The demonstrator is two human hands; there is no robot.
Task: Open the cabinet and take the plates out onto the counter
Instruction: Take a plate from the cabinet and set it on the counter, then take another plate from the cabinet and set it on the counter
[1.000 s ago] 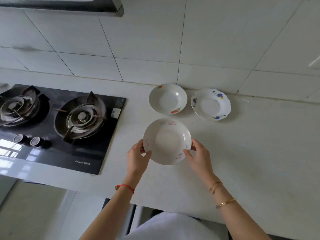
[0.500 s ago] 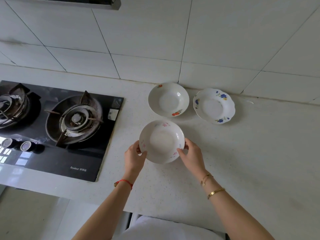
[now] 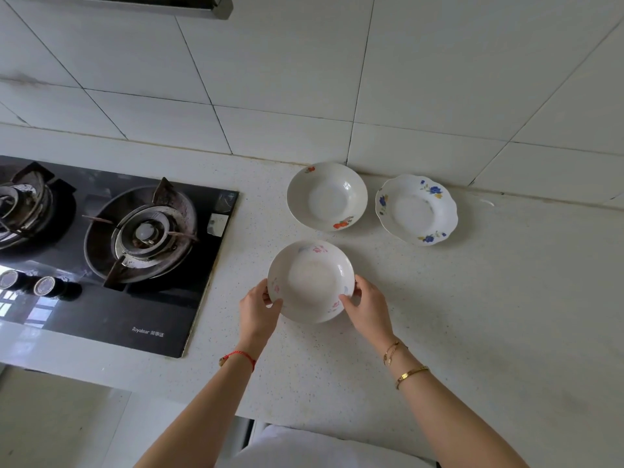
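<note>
Left hand (image 3: 258, 309) and right hand (image 3: 366, 307) both grip the pink-flowered plate (image 3: 310, 281) by its rim — one per side. Two more plates sit behind it on the counter (image 3: 489, 298).

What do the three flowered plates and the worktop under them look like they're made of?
The pink-flowered plate, gripped by the left hand and right hand, the red-flowered plate and the scalloped blue-flowered plate look like glazed ceramic: glossy white, with printed decoration. The counter looks like speckled stone or composite, matte.
</note>
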